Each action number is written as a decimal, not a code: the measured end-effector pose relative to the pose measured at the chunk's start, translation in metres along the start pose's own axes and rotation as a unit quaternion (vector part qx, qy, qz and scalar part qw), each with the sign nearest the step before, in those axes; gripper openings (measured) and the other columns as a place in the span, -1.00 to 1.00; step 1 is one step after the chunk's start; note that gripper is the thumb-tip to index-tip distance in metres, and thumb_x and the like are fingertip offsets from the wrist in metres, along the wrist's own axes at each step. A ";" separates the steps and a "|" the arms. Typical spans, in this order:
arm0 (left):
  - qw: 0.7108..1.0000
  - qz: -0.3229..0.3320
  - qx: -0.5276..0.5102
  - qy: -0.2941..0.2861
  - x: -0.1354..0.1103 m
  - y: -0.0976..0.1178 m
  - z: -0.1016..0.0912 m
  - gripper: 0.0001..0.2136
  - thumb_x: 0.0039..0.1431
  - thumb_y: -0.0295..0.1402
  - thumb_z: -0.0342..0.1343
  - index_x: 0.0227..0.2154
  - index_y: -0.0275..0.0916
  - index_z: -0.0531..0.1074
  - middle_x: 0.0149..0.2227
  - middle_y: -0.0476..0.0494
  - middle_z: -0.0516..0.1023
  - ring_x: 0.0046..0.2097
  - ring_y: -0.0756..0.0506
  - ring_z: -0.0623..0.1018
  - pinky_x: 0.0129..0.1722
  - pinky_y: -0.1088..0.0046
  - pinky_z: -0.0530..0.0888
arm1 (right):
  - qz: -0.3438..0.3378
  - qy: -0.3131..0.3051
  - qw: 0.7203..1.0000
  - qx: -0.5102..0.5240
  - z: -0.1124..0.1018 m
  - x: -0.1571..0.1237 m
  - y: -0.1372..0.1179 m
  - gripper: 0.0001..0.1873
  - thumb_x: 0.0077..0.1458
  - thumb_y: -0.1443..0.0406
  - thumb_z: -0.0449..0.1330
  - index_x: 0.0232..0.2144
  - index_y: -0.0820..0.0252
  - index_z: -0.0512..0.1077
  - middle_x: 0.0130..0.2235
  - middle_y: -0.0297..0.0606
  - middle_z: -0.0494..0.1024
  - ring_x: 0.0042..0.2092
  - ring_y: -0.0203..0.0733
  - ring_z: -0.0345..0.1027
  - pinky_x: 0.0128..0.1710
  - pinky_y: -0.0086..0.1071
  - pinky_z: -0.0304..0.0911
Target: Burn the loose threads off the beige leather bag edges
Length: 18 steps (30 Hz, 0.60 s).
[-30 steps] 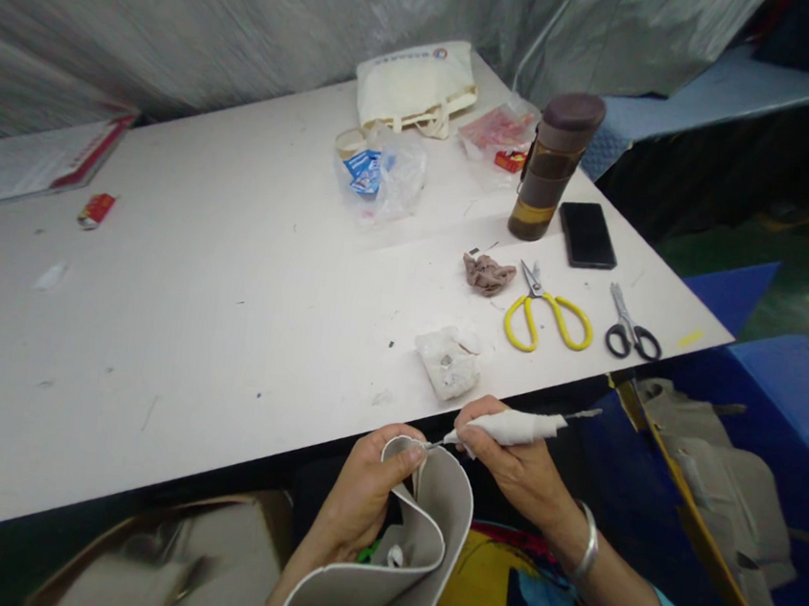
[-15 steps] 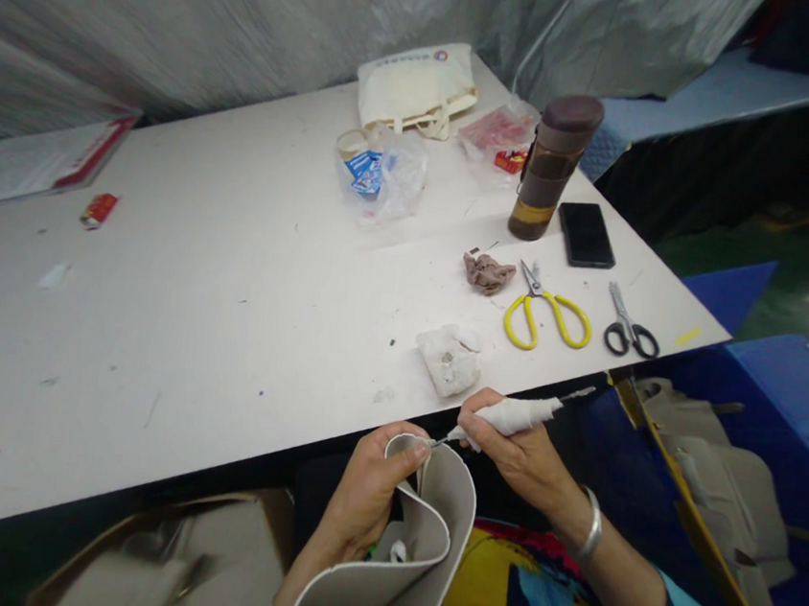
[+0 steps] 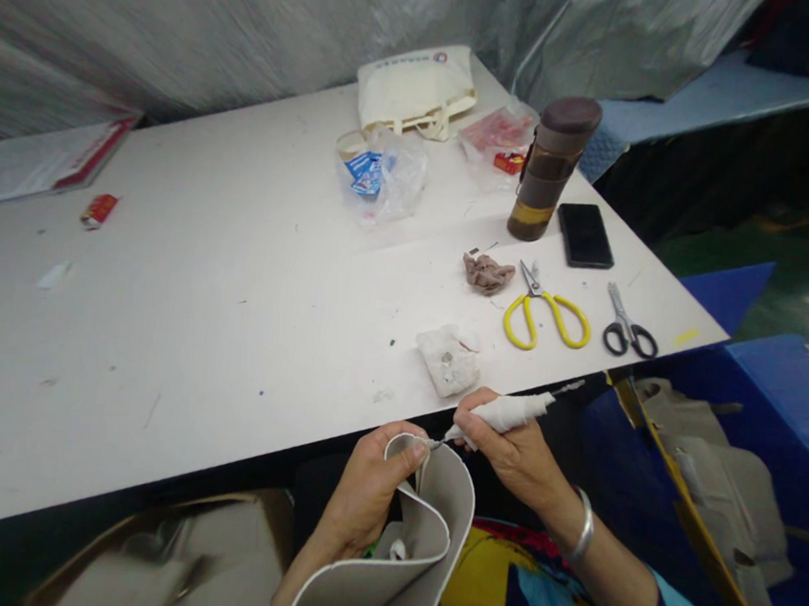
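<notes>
Pale grey and smooth, the bent sheet (image 3: 375,580) sat at six o'clock in the head view, just off the table (image 3: 191,338), curled into soft loops with a thin, light edge. We judged it light and bendy, stiff enough to spring back, not likely to break, but easy to crease. We thought the best hold was a pinch near the rim, with the thumb clear of the point.

The left hand (image 3: 367,487) had its thumb and fingers closed on that rim. At two o'clock from it, the right hand (image 3: 505,449) had its fingers curled tight around a white wrapped tool (image 3: 509,413), fat in the middle, its thin tip at the rim beside the left thumb. We guessed the wrap gave good grip.

At eleven o'clock from the right hand we saw a crinkly white packet (image 3: 448,361); at one o'clock, scissors (image 3: 539,298) with round yellow handles.
</notes>
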<state>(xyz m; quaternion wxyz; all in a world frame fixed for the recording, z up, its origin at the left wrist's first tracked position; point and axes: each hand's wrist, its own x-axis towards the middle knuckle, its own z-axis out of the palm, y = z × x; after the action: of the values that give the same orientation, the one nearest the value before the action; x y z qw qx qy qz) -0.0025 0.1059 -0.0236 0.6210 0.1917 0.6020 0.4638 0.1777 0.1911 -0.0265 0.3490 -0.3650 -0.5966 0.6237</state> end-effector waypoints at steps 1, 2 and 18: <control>1.000 0.009 0.015 0.001 0.000 -0.002 0.000 -0.70 0.00 -0.17 0.42 -0.35 -0.28 0.53 -0.46 -0.01 0.52 -0.40 -0.01 0.41 -0.31 0.48 0.35 | 0.001 0.002 1.000 0.001 0.000 0.001 0.000 -0.73 0.34 0.13 0.23 -0.35 0.17 0.48 -0.44 -0.37 0.49 -0.40 -0.27 0.38 -0.33 -0.40 0.29; 0.999 0.019 0.032 0.003 0.000 -0.003 -0.001 -0.72 0.04 -0.17 0.40 -0.34 -0.27 0.53 -0.45 -0.01 0.51 -0.40 -0.02 0.41 -0.30 0.48 0.36 | 0.004 0.003 1.000 0.003 0.001 0.001 0.001 -0.72 0.34 0.13 0.22 -0.35 0.18 0.48 -0.45 -0.37 0.49 -0.40 -0.27 0.38 -0.34 -0.40 0.30; 0.970 0.127 0.202 0.036 -0.016 0.008 0.004 -0.84 0.20 -0.22 0.21 -0.38 -0.20 0.49 -0.46 -0.01 0.46 -0.39 -0.09 0.41 -0.34 0.45 0.33 | 0.034 0.003 0.998 0.045 0.004 -0.017 -0.021 -0.65 0.33 0.03 0.25 -0.11 0.20 0.50 -0.49 -0.37 0.53 -0.49 -0.29 0.40 -0.48 -0.45 0.34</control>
<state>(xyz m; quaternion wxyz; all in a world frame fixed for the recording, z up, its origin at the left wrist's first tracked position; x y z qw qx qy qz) 0.0014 0.0983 -0.0073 0.4831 0.3712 0.6761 0.4144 0.1827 0.1755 -0.0049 0.3458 -0.3706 -0.5540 0.6604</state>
